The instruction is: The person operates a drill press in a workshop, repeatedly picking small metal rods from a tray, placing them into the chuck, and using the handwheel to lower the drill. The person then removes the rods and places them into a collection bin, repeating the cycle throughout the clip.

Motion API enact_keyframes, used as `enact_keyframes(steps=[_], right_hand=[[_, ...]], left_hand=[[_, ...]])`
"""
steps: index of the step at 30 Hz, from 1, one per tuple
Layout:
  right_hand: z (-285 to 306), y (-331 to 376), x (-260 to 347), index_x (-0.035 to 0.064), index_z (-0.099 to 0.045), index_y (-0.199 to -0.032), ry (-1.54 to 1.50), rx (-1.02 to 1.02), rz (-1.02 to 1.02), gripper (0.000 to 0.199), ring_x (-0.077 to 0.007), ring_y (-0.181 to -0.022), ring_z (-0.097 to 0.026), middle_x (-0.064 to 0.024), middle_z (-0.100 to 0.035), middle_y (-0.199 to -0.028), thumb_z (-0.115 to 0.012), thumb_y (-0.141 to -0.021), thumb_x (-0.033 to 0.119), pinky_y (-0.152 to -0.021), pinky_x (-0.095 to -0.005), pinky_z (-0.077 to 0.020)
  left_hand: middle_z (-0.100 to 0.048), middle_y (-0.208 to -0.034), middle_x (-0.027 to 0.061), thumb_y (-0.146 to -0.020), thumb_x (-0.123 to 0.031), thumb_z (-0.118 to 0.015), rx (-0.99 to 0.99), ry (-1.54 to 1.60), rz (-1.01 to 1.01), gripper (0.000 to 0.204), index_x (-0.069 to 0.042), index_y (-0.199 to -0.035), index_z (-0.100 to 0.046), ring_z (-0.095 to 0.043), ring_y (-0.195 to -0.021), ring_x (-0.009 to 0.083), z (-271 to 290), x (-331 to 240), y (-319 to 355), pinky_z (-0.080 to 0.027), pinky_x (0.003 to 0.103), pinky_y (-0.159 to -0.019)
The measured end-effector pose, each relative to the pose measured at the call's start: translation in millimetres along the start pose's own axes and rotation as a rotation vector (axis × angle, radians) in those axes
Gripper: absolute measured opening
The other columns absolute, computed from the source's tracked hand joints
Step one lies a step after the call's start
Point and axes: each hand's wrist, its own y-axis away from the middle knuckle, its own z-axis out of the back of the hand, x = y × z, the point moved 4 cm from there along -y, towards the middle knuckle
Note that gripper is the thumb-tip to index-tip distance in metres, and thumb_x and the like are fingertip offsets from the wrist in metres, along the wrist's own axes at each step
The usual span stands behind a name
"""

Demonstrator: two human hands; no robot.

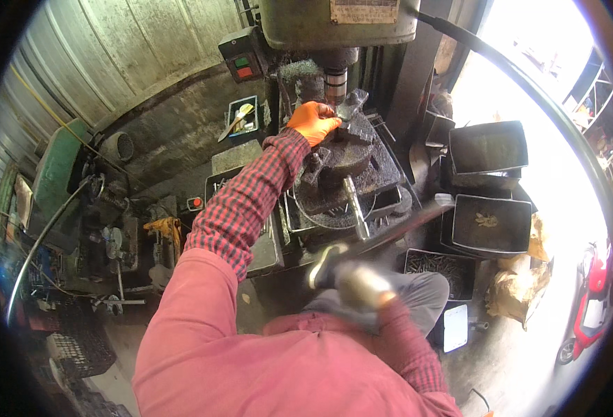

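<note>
My left hand (pixel 313 123), in an orange glove, reaches up to the fixture on the drill press. Its fingers are pinched together beside a dark metal clamp block (pixel 350 105), just under the drill chuck (pixel 336 85). What sits between the fingertips is too small to make out. Over my lap is my right hand (pixel 363 285), in a pale glove and smeared by motion, so its fingers do not show. A long dark bar (pixel 407 226), also blurred, slants above it. A shiny metal handle (pixel 356 207) sticks out from the round vise base (pixel 334 161) toward me.
A switch box (pixel 242 64) with green and red buttons hangs behind the arm. Small blue tray (pixel 242 117) holds a brush. Dark bins (pixel 491 226) stack at right, above a bin of metal parts (pixel 440 267). Greasy machinery (pixel 122 243) crowds the left.
</note>
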Motion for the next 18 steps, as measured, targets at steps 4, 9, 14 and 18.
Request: enact_keyframes(steps=[4,9,14,18], right_hand=[[62.4,15.0,37.7,-0.0069,-0.067,-0.111,-0.715,-0.179,0.016,0.04,-0.0373,-0.092,-0.071,-0.023,-0.073,-0.101,-0.068,-0.095,0.03,-0.084,-0.0445,-0.0553],[180.9,76.6,27.6,0.0,-0.068,-0.113,-0.422,-0.782,0.371,0.061,-0.0352,-0.1,-0.071,-0.0168,-0.073,-0.104,-0.09,-0.061,0.023,-0.101,-0.049,-0.0534],[131.1,64.9,-56.1,0.0027,-0.07,-0.11,-0.114,-0.692,-0.206,0.051,-0.0381,-0.109,-0.068,-0.0195,-0.071,-0.114,-0.088,-0.065,0.019,-0.111,-0.0492,-0.044],[22.7,4.8,-71.2,0.0055,-0.068,-0.099,-2.118,-0.777,-0.338,0.021,-0.0243,-0.093,-0.062,-0.0076,-0.066,-0.096,-0.072,-0.089,0.024,-0.094,-0.0435,-0.0498]], left_hand=[[-0.078,-0.097,0.0105,-0.086,-0.027,-0.085,0.005,-0.085,0.048,0.038,0.003,-0.107,-0.074,-0.074,-0.091,0.0181,2.2,0.5,0.9,-0.056,0.032,-0.083],[-0.078,-0.096,0.0102,-0.087,-0.026,-0.084,0.007,-0.075,0.019,0.034,0.002,-0.105,-0.075,-0.073,-0.089,0.0167,1.8,-2.9,-1.3,-0.056,0.031,-0.082],[-0.078,-0.101,0.0112,-0.088,-0.024,-0.085,-0.001,0.01,0.006,0.035,0.003,-0.107,-0.075,-0.073,-0.093,0.016,0.1,-1.7,0.4,-0.056,0.031,-0.083],[-0.078,-0.104,0.0118,-0.087,-0.021,-0.085,-0.003,0.03,0.035,0.035,0.005,-0.108,-0.074,-0.073,-0.096,0.0169,-0.1,0.7,1.4,-0.056,0.031,-0.086]])
